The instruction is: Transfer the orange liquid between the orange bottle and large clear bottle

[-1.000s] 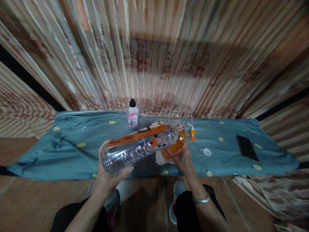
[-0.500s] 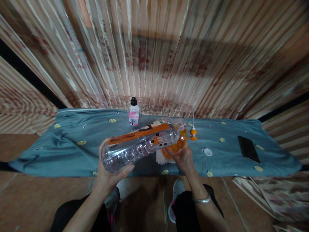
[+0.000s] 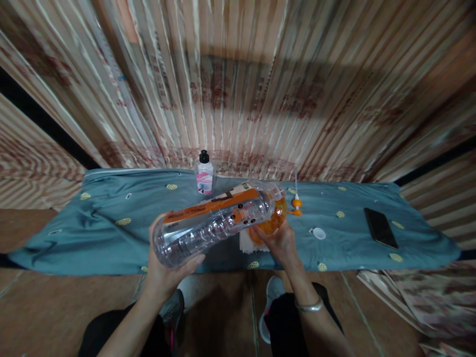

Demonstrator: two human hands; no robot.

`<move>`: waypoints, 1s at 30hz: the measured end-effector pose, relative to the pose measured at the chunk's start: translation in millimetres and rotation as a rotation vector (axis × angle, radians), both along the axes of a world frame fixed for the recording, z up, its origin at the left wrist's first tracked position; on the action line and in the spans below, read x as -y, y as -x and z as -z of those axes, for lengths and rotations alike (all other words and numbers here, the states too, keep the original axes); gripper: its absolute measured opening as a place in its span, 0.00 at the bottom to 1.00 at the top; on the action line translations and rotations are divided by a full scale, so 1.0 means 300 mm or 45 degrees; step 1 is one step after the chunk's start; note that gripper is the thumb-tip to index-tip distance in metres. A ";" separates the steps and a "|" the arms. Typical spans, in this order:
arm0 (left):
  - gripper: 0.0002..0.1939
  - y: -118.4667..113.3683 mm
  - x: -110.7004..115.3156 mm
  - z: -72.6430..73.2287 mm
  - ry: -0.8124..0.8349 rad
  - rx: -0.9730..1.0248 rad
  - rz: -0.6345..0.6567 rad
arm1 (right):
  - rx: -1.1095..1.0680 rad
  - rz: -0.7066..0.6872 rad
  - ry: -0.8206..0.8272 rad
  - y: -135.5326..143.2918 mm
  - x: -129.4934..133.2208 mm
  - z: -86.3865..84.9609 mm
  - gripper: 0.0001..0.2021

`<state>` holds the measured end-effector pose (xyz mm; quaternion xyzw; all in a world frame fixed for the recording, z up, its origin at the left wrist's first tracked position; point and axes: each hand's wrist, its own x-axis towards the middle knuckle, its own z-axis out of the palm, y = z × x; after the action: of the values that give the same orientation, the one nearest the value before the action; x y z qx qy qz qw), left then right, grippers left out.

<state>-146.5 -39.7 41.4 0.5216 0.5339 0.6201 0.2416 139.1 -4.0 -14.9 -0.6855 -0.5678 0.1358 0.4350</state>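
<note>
My left hand (image 3: 167, 272) is wrapped round the base of a large clear plastic bottle (image 3: 211, 223) with an orange label. The bottle is tilted, its neck toward the right and higher than its base. Its mouth is at the top of an orange bottle (image 3: 273, 221), which my right hand (image 3: 277, 241) grips by its side. Whether liquid passes between them I cannot tell. Under the orange bottle lies a piece of white tissue (image 3: 248, 243). Just beyond it, an orange pump top (image 3: 296, 204) with a thin tube rests on the cloth.
A teal cloth (image 3: 122, 243) covers the narrow table. A black-capped bottle with a pink label (image 3: 204, 176) stands at the back. To the right are a white cap (image 3: 319, 233) and a black phone (image 3: 381, 227). A pleated curtain (image 3: 230, 99) hangs behind.
Both hands keep their grips, and the two bottles stay mouth to mouth. The whole view has shifted slightly; little else differs.
</note>
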 end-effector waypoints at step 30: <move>0.55 0.003 0.001 0.007 0.068 0.157 0.052 | -0.024 0.019 0.023 0.000 0.000 -0.005 0.38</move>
<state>-147.2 -39.9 39.4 0.4867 0.5236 0.6314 0.3004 139.0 -4.0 -13.4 -0.6924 -0.5573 0.1442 0.4350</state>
